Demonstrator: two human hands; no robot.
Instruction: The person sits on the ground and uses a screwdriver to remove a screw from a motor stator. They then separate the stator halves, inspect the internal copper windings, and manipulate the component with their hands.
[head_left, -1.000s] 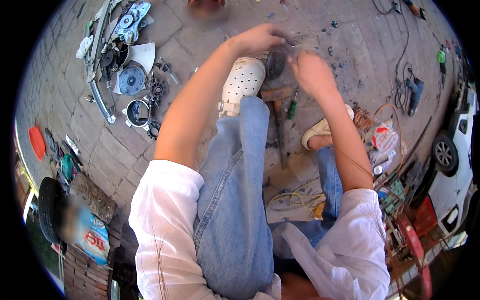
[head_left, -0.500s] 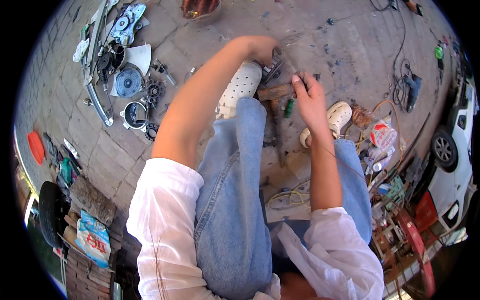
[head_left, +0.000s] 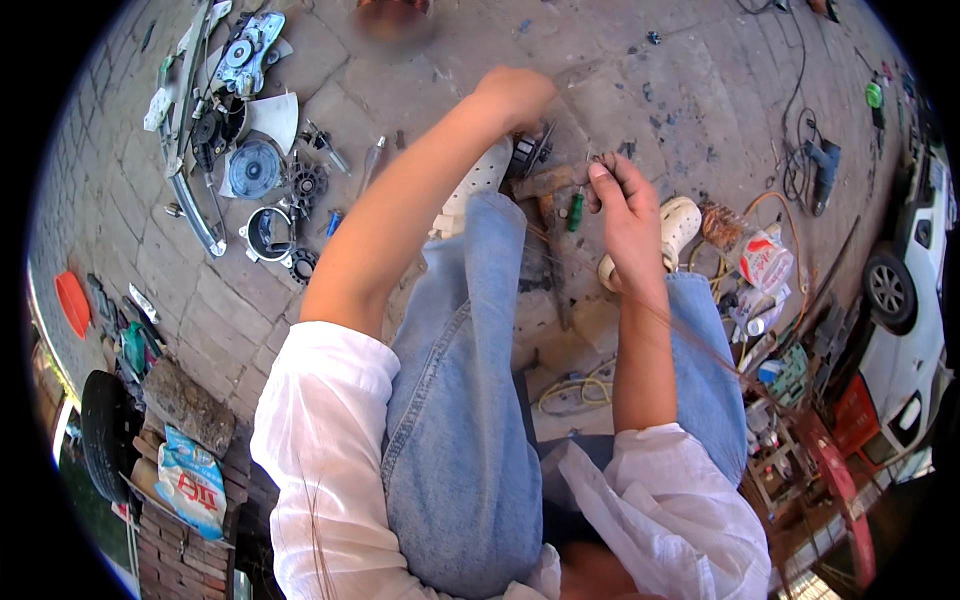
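Note:
My left hand (head_left: 515, 98) is curled over a dark metal part (head_left: 530, 148), gripping its top, with the fingertips mostly hidden. The part is tilted beside my white perforated clog (head_left: 483, 168). To the right, my right hand (head_left: 622, 205) pinches something small and thin at its fingertips, too small to name. Just below and between the hands lies a hammer (head_left: 543, 183) with a rusty head and dark handle. A green-handled screwdriver (head_left: 576, 210) stands out near the right fingers.
Dismantled metal parts (head_left: 255, 168) spread at left. An orange bowl (head_left: 74, 302), tyre (head_left: 103, 435) and stone block (head_left: 188, 400) sit lower left. At right are a corded power tool (head_left: 822, 170), plastic jug (head_left: 760, 262), hoses, clutter and a white car (head_left: 915, 330).
My left hand dipped and tilted the dark part, then rose slightly. My right hand moved down, its thumb turning upward in a pinch. My right foot and knee shifted outward.

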